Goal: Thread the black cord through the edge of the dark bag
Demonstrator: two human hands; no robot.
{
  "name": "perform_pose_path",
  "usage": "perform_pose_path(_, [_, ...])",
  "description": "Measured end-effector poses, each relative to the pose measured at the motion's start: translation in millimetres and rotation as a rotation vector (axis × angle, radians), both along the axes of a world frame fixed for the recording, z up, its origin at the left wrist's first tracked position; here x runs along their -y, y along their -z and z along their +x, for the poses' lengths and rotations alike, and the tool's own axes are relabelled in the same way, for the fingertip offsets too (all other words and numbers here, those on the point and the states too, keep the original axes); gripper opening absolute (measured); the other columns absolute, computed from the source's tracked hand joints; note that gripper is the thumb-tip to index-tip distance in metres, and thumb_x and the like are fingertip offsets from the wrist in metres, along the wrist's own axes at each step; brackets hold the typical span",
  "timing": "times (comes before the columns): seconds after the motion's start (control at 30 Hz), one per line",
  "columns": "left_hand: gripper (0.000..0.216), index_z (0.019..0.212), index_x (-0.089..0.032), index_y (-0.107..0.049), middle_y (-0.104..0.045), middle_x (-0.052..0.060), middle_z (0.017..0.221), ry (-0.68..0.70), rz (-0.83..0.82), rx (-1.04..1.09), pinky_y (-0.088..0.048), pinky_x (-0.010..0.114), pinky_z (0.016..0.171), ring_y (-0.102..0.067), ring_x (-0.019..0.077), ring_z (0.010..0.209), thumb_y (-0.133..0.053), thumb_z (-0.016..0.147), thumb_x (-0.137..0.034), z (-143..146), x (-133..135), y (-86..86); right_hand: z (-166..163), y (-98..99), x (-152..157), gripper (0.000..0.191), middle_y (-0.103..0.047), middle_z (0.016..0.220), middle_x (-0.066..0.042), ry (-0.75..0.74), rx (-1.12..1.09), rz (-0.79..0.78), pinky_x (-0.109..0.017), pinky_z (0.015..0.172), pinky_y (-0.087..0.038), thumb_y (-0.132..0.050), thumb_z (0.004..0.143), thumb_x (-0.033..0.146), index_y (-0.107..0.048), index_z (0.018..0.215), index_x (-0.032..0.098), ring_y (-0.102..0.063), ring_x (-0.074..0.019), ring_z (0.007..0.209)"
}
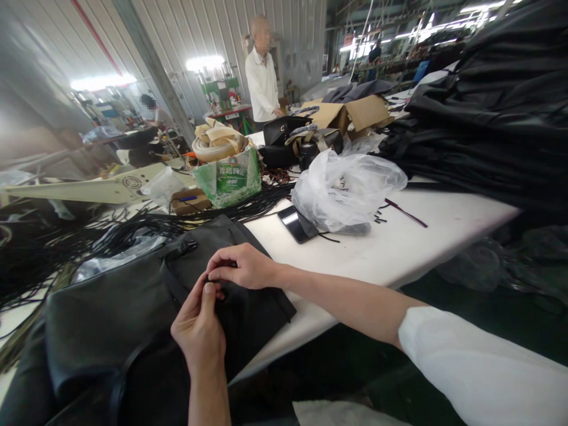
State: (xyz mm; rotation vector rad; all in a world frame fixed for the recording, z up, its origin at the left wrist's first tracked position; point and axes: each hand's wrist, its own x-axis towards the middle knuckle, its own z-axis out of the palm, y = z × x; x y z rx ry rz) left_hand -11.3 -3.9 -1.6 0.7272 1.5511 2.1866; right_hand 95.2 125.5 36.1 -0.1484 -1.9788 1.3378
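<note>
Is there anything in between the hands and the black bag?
Nothing visible. Both hands already rest on the black bag: the left hand and right hand pinch a small dark part of it together, fingertips meeting.

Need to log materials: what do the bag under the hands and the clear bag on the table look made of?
Black bag: seemingly faux leather or coated fabric, going by its matte, faintly sheened, smooth surface. Clear bag: thin plastic film, translucent, crinkled and glossy.

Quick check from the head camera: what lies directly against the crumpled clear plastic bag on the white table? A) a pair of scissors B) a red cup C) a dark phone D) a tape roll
C: the dark phone lies flat on the white table, its far end tucked under the clear plastic bag.
</note>
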Motion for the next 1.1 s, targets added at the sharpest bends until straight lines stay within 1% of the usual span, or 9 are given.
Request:
perform_pose_path(0.13, [0.039, 0.118, -0.02, -0.088, -0.086, 0.005, 0.101, -0.051, -0.03, -0.024, -0.064, 0.024, 0.076, -0.076, 0.0132, 0.077, -0.097, 0.083, -0.036, 1.5, -0.5, 1.1, -1.1, 2.1, 2.0, 0.015, -0.08, 0.097, -0.004, -0.032, 0.018, -0.125, -0.024, 0.084, -0.054, -0.078, 0.103, 0.026, -0.078, 0.109, 0.013, -0.073, -0.015, 0.087])
perform_pose_path(0.27, [0.04, 0.11, -0.016, -0.088, -0.086, 0.006, 0.095, -0.042, 0.022, 0.071, -0.064, 0.022, 0.075, -0.076, 0.0124, 0.074, -0.101, 0.077, -0.034, -0.8, -2.6, 1.5, -2.9, 1.6, 4.0, 0.013, -0.079, 0.094, -0.003, -0.042, -0.011, -0.143, -0.022, 0.083, -0.055, -0.079, 0.102, 0.025, -0.077, 0.106, 0.013, -0.073, -0.0137, 0.085])
perform_pose_path(0.37, [0.047, 0.104, -0.016, -0.088, -0.084, 0.005, 0.092, -0.017, 0.069, 0.139, -0.065, 0.023, 0.073, -0.076, 0.0138, 0.075, -0.107, 0.069, -0.04, -3.6, -2.7, 0.2, -3.6, 1.3, 3.4, 0.012, -0.079, 0.093, -0.002, -0.015, -0.038, -0.137, -0.022, 0.083, -0.056, -0.08, 0.101, 0.024, -0.079, 0.106, 0.013, -0.073, -0.0136, 0.085])
perform_pose_path(0.57, [0.056, 0.098, -0.015, -0.086, -0.078, 0.003, 0.081, 0.029, 0.095, 0.189, -0.062, 0.023, 0.066, -0.07, 0.0127, 0.069, -0.111, 0.059, -0.046, -6.4, -1.9, -4.4, -2.3, 2.6, -3.7, 0.015, -0.081, 0.105, -0.007, 0.004, -0.11, 0.079, -0.024, 0.091, -0.055, -0.078, 0.103, 0.02, -0.085, 0.114, 0.013, -0.075, -0.0165, 0.097])
perform_pose_path(0.67, [0.054, 0.096, -0.015, -0.084, -0.073, 0.001, 0.075, 0.065, 0.11, 0.198, -0.059, 0.023, 0.065, -0.065, 0.0115, 0.067, -0.11, 0.061, -0.048, -8.5, -2.0, -5.6, -1.5, 1.5, -4.5, 0.014, -0.081, 0.106, -0.008, 0.02, -0.115, 0.164, -0.024, 0.091, -0.056, -0.075, 0.106, 0.019, -0.085, 0.114, 0.012, -0.076, -0.0162, 0.096])
perform_pose_path(0.8, [0.052, 0.094, -0.015, -0.082, -0.068, 0.0, 0.075, 0.105, 0.123, 0.197, -0.055, 0.022, 0.064, -0.062, 0.0114, 0.069, -0.108, 0.065, -0.049, -11.7, -1.0, -6.6, -0.2, -1.6, -1.5, 0.011, -0.082, 0.108, -0.008, 0.043, -0.088, 0.207, -0.022, 0.094, -0.056, -0.074, 0.106, 0.017, -0.083, 0.109, 0.011, -0.077, -0.0158, 0.1])
perform_pose_path(0.87, [0.051, 0.093, -0.015, -0.082, -0.067, 0.0, 0.076, 0.122, 0.122, 0.195, -0.053, 0.022, 0.063, -0.061, 0.0112, 0.068, -0.108, 0.066, -0.049, -12.6, 0.0, -7.3, 0.5, -2.6, 0.1, 0.011, -0.082, 0.109, -0.008, 0.023, -0.082, 0.18, -0.023, 0.096, -0.056, -0.075, 0.106, 0.017, -0.083, 0.109, 0.012, -0.077, -0.0162, 0.101])
perform_pose_path(1.03, [0.051, 0.092, -0.014, -0.082, -0.065, 0.0, 0.075, 0.129, 0.118, 0.197, -0.052, 0.022, 0.063, -0.059, 0.0105, 0.067, -0.108, 0.065, -0.049, -12.9, 0.8, -7.7, 1.7, -2.6, 1.2, 0.013, -0.084, 0.107, -0.007, -0.055, -0.077, -0.056, -0.024, 0.094, -0.058, -0.081, 0.099, 0.019, -0.086, 0.109, 0.013, -0.078, -0.0168, 0.099])
perform_pose_path(1.1, [0.051, 0.092, -0.014, -0.082, -0.066, 0.0, 0.075, 0.126, 0.116, 0.198, -0.052, 0.022, 0.063, -0.059, 0.0103, 0.066, -0.108, 0.065, -0.048, -13.1, 0.6, -7.1, 1.8, -2.3, 1.1, 0.014, -0.084, 0.106, -0.007, -0.065, -0.079, -0.086, -0.024, 0.093, -0.058, -0.082, 0.097, 0.019, -0.087, 0.109, 0.013, -0.078, -0.0169, 0.098])
